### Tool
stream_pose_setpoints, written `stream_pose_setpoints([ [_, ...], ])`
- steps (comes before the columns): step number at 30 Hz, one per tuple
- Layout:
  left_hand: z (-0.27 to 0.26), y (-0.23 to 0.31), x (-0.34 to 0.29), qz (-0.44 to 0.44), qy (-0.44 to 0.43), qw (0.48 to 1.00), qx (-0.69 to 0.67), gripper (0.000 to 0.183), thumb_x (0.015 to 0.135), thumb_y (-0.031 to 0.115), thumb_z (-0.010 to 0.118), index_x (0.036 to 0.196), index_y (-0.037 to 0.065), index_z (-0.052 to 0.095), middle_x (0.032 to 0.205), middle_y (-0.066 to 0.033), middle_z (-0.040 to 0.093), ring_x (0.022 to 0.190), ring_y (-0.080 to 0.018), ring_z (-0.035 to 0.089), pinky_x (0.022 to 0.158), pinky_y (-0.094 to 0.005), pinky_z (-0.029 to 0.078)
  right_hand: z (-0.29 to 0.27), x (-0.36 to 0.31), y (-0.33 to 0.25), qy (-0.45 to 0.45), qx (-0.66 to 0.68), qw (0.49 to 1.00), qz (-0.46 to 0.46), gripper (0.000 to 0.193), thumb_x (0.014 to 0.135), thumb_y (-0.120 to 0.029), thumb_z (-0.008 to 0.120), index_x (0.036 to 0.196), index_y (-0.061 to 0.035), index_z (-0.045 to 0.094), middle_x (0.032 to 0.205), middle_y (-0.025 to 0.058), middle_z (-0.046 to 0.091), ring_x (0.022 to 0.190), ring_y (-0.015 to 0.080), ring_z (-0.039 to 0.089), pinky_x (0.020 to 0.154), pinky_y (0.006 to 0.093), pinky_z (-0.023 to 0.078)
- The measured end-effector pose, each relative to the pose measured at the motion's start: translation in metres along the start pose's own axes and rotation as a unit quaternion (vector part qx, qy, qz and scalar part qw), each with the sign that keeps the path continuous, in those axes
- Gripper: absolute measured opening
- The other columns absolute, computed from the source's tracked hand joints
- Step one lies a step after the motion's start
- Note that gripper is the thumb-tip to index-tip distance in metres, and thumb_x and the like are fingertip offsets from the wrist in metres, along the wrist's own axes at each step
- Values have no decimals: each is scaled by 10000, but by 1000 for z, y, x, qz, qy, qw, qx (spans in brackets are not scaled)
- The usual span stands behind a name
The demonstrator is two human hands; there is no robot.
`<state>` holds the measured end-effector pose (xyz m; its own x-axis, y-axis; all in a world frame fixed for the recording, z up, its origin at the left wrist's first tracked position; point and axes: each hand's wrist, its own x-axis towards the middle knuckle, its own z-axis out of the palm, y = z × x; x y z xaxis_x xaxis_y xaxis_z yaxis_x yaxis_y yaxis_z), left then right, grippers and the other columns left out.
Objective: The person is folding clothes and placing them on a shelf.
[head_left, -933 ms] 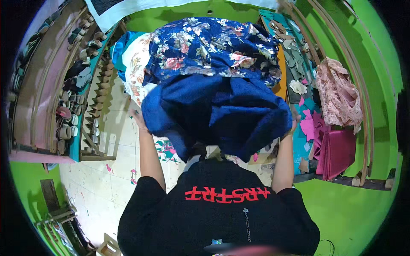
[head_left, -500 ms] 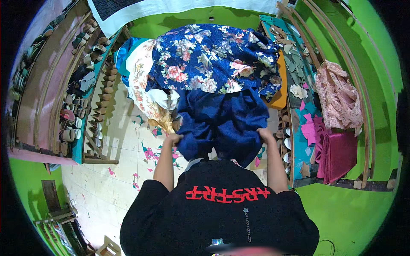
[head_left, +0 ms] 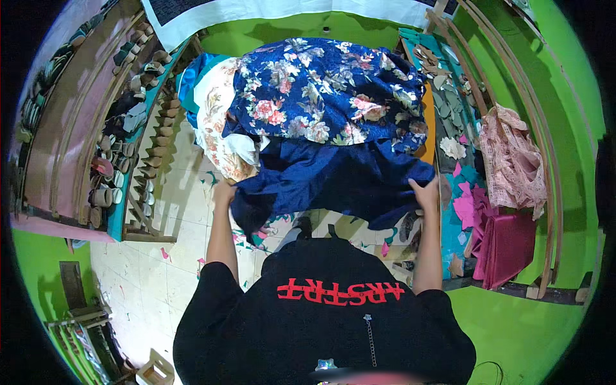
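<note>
A plain dark blue cloth (head_left: pixel 333 183) is stretched wide in front of me. My left hand (head_left: pixel 224 191) grips its left edge and my right hand (head_left: pixel 425 192) grips its right edge, arms spread apart. Just beyond it lies a navy floral fabric (head_left: pixel 321 96) draped over a heap, with a cream floral cloth (head_left: pixel 215 122) and a turquoise cloth (head_left: pixel 189 86) at its left side. The lower part of the dark blue cloth hangs down toward my black shirt (head_left: pixel 321 314).
A wooden rack (head_left: pixel 109 135) with spools and small items runs along the left. On the right, a shelf holds a pink lace fabric (head_left: pixel 510 160), a magenta folded cloth (head_left: pixel 507 247) and pink scraps (head_left: pixel 465 205). Fabric offcuts litter the tiled floor (head_left: pixel 154 282).
The dark blue cloth was bunched up high in front of me; I lowered it and pulled my hands apart, so it now spreads flat and wide.
</note>
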<state>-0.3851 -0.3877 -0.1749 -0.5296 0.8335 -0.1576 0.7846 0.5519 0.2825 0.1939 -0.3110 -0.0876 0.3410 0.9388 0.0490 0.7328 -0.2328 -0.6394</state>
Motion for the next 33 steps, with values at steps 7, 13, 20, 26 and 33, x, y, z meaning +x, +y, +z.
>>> stream_pose_setpoints([
  [7, -24, 163, -29, 288, -180, 853, -397, 372, 771, 77, 547, 1126, 58, 434, 1123, -80, 463, 1036, -176, 439, 898, -303, 342, 72, -46, -136, -194, 68, 926, -316, 883, 608, -252, 712, 1311, -98, 201, 1150, 265, 395, 990, 386, 441, 868, 403, 351],
  [13, -51, 214, -55, 282, -229, 818, -447, 351, 780, 113, 543, 1090, 23, 406, 1070, -93, 468, 968, -166, 465, 829, -291, 375, 120, -54, -182, -260, 91, 900, -338, 416, 668, -256, 665, 1047, -161, 521, 796, 164, 560, 790, 328, 538, 692, 403, 418],
  [20, -61, 200, -61, 281, -282, 745, -535, 594, 654, 159, 681, 1134, 49, 349, 1116, -94, 393, 1017, -159, 424, 825, -276, 377, 124, -47, -209, -372, 35, 834, -406, 452, 609, -293, 696, 998, -99, 575, 853, 161, 565, 846, 310, 535, 750, 377, 425],
  [26, -70, 213, -67, 248, -79, 913, -313, 596, 550, 170, 731, 1061, 36, 456, 869, -114, 568, 836, -244, 559, 729, -304, 436, 127, -26, -210, -258, 16, 897, -358, 274, 655, -162, 586, 905, -53, 608, 839, 193, 575, 828, 337, 540, 741, 392, 429],
  [33, 37, 159, -58, 188, -179, 954, -153, 397, 626, 211, 640, 960, 19, 541, 939, -164, 580, 915, -270, 539, 742, -344, 420, 111, 22, -208, -189, 70, 923, -327, 308, 656, -151, 578, 933, -18, 600, 887, 208, 584, 849, 336, 555, 778, 375, 424],
])
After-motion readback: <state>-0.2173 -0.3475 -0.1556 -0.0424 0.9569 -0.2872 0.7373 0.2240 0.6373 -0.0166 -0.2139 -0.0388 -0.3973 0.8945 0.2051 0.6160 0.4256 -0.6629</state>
